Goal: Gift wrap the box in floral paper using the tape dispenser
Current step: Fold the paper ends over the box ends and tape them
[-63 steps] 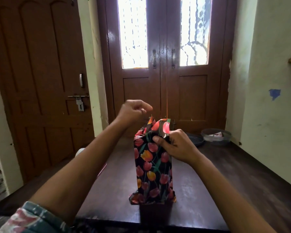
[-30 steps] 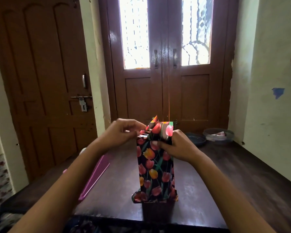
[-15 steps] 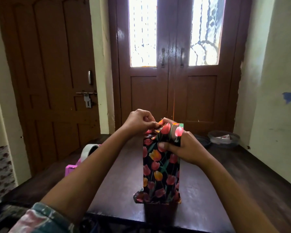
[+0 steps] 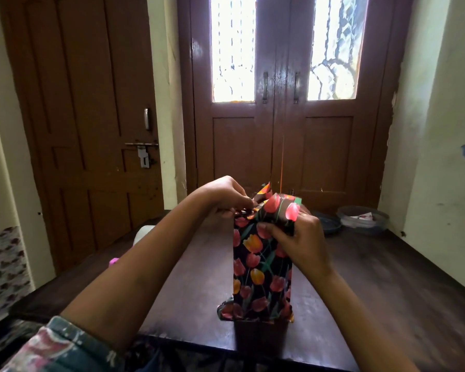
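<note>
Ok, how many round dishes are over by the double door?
2. A dark shallow round dish sits just right of the tulip-print wrapped box; a clear round plastic tub sits right of it, near the wall. The box may hide others.

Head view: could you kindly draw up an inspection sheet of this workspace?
Surface: dark wooden table, glossy.
Job's things: wrapped box upright, top flaps unfinished; tape dispenser mostly hidden behind the left forearm.
Clutter: clear tub and dark dish at the far right.
Hands: left hand pinches the top flap; right hand grips the box's upper paper.
Cables: nothing seen.
Surroundings: double door ahead, latched door left.
</note>
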A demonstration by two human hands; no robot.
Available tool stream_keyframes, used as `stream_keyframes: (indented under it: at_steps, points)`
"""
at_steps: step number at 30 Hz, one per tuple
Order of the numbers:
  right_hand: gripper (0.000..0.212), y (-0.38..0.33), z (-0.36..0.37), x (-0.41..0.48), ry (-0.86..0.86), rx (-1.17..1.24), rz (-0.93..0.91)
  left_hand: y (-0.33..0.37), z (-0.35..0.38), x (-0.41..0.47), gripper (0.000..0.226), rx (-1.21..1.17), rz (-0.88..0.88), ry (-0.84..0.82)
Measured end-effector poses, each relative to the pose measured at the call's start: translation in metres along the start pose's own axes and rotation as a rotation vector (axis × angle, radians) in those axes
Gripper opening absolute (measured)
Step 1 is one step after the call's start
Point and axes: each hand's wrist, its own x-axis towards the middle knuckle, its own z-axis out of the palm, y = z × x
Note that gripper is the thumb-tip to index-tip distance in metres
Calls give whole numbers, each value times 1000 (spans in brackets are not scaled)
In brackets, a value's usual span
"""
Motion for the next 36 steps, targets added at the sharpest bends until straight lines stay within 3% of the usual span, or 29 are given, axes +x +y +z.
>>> stream_keyframes:
  at_steps: [2,9,14,19,22,26,29,32,36]
  points:
    - [35,1,0,-1,-7,-25,-59,1,-1,2,19,-33,-9,-3]
    - [48,3,-6,5,-155,126,76,2,3,7,25,-33,-3,50]
    - [38,0,-12,7,-273,154,126,-4,10,9,23,30,92,149]
    - [39,-7,-6,11,-44,310,261,-13,12,5,19,-48,150,196]
    - [29,-10,0,12,12,389,337,-16,11,1,13,-109,164,197]
    - [17,-8,4,21,89,353,397,-15,20,-5,18,4,383,259]
    - [16,-5,7,28,82,323,389,-24,17,-6,25,-75,470,136]
    - [13,0,4,33,39,333,396,-37,9,-4,25,-209,449,-35]
    - [18,-1,5,35,-19,238,333,-50,5,-5,36,-77,565,-78]
